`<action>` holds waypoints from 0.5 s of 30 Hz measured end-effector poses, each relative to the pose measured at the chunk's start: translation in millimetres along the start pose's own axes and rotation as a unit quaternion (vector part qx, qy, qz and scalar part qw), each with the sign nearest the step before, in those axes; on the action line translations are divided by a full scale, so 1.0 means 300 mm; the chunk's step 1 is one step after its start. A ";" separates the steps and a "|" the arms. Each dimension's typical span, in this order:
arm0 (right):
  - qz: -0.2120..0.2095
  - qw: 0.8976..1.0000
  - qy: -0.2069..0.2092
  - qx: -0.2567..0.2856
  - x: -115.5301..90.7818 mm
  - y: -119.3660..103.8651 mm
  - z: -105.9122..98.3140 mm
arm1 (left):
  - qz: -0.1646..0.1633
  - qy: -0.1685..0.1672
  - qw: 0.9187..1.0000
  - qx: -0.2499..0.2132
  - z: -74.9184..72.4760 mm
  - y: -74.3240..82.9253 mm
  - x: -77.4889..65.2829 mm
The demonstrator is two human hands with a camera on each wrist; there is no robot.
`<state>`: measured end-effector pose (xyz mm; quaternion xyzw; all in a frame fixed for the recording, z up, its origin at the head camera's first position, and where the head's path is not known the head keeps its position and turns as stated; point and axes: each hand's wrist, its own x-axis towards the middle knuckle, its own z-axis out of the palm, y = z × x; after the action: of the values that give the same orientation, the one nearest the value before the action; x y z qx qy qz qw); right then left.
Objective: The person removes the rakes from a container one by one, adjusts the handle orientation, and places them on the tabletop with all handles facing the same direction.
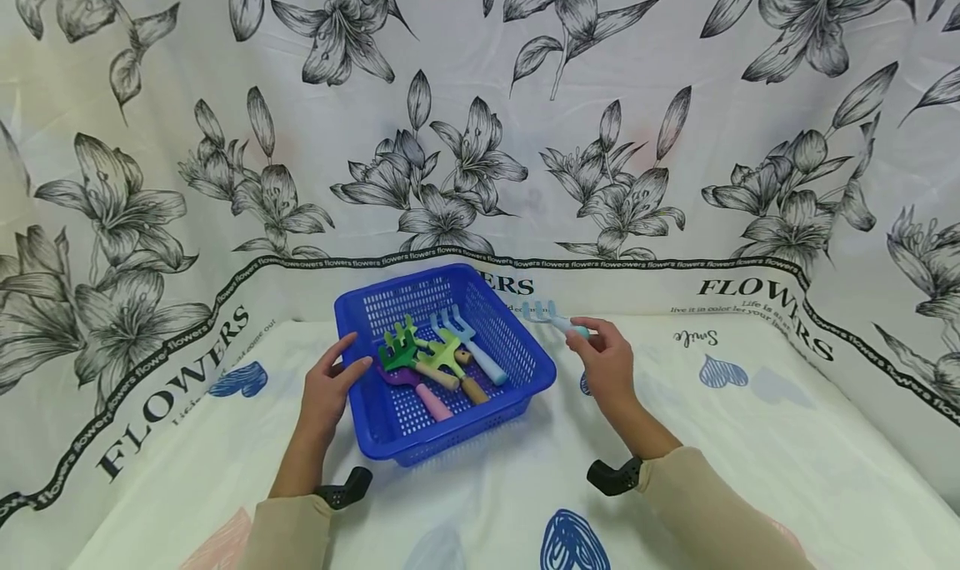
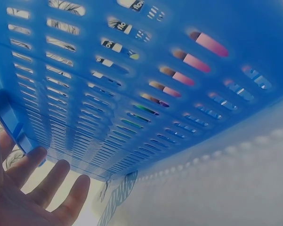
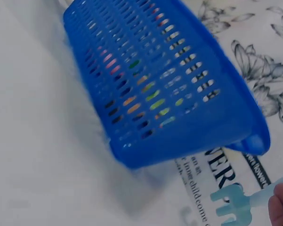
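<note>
1. Right hand [image 1: 606, 357]: thumb and fingers pinch the handle of the pale blue rake [image 1: 553, 318], held outside the blue basket [image 1: 513, 337], just beside its right edge.
2. Left hand [image 1: 327, 387]: fingers spread and relaxed at the basket's left edge; firmness of contact cannot be told.
3. Step in hand: apparently, moving one of several tools [image 1: 442, 351]; whether in or out is unclear.
4. Next move: probably requires a steady pinch, tines clear of the edge.
</note>
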<state>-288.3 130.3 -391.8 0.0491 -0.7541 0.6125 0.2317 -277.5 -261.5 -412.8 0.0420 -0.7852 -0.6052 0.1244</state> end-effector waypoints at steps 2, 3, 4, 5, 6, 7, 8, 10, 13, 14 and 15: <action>0.016 1.000 -0.002 -0.014 -0.007 0.016 -0.008 | -0.001 -0.001 1.000 0.000 0.001 0.000 0.000; 0.023 1.000 -0.003 -0.021 -0.010 0.023 -0.010 | -0.001 -0.001 1.000 0.001 0.001 -0.001 0.001; 0.028 0.999 -0.005 -0.027 -0.014 0.030 -0.013 | -0.002 -0.001 1.000 0.002 0.001 0.000 0.000; 0.033 0.999 -0.006 -0.032 -0.017 0.038 -0.015 | -0.003 -0.001 1.000 0.002 0.001 0.000 0.000; 0.037 0.999 -0.007 -0.033 -0.020 0.044 -0.016 | -0.004 -0.001 1.000 0.004 0.000 0.000 0.000; 0.040 0.999 -0.009 -0.036 -0.022 0.050 -0.018 | -0.005 0.000 1.000 0.005 0.000 0.000 0.000; 0.042 0.998 -0.010 -0.039 -0.024 0.056 -0.019 | -0.005 0.000 1.000 0.006 -0.001 0.000 0.000; 0.045 0.998 -0.012 -0.042 -0.026 0.067 -0.022 | -0.006 -0.001 1.000 0.007 -0.001 0.000 0.001; 0.053 0.997 -0.017 -0.062 -0.029 0.077 -0.026 | -0.005 0.000 1.000 0.008 -0.001 0.000 0.003; 0.058 0.995 -0.018 -0.074 -0.029 0.080 -0.027 | -0.004 0.000 1.000 0.008 -0.001 -0.001 0.003; 0.064 0.994 -0.021 -0.089 -0.029 0.084 -0.028 | -0.003 0.000 1.000 0.008 0.000 -0.001 0.003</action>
<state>-287.2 142.7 -416.9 -0.0069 -0.8118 0.5556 0.1795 -278.6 -261.7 -412.9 0.0452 -0.7901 -0.5991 0.1219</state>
